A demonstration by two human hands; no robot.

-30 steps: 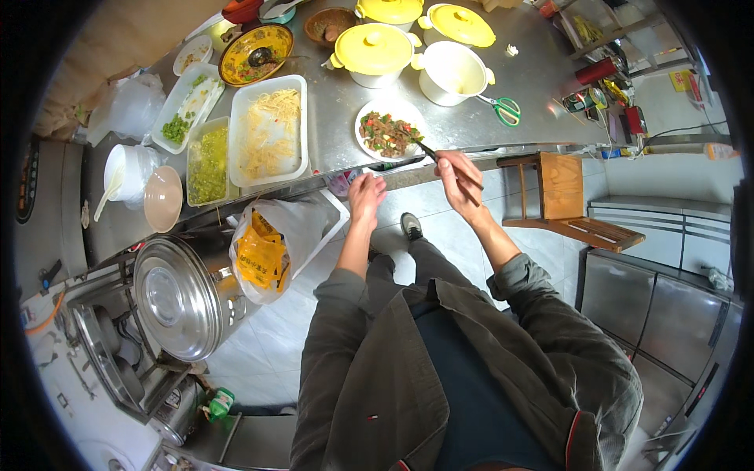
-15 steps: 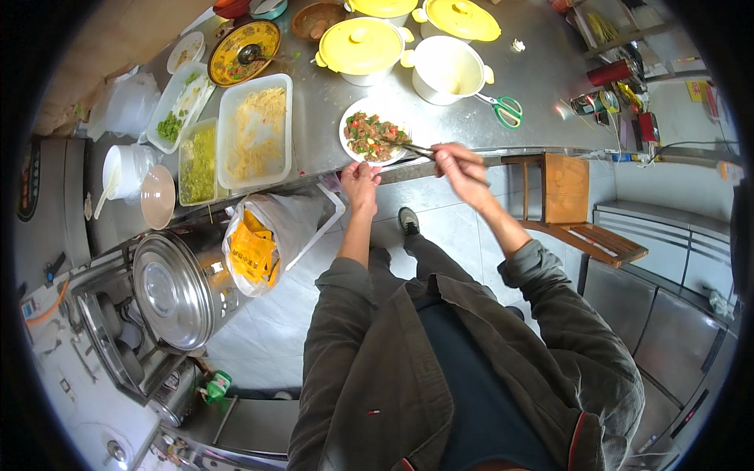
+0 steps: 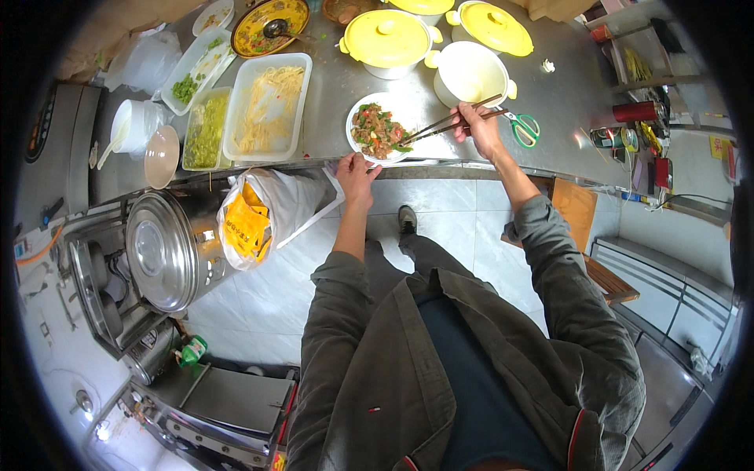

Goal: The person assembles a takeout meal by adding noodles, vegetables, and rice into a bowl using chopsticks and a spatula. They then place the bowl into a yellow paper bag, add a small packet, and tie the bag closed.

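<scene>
A white plate (image 3: 390,101) of stir-fried meat with red and green pepper pieces (image 3: 375,130) sits by the near edge of the steel counter. My left hand (image 3: 357,179) pinches the plate's near rim between thumb and fingers. In my right hand (image 3: 477,132) is a pair of dark chopsticks (image 3: 437,128), with their tips at the right side of the food. Right behind that hand stands a white pot (image 3: 470,74) without a lid. Green-handled scissors (image 3: 525,130) lie to its right.
Yellow-lidded pots (image 3: 385,38) stand farther back. To the left are a tub of noodles (image 3: 305,110), a tub of green vegetables (image 3: 206,129) and a patterned bowl (image 3: 267,27) with a ladle. Below the counter edge hang a plastic bag (image 3: 290,196) and a large steel drum (image 3: 161,251).
My right hand has moved up and over the counter, and the chopsticks now slant down leftward to the food. My left hand stays at the plate's rim. The whole view has shifted slightly.
</scene>
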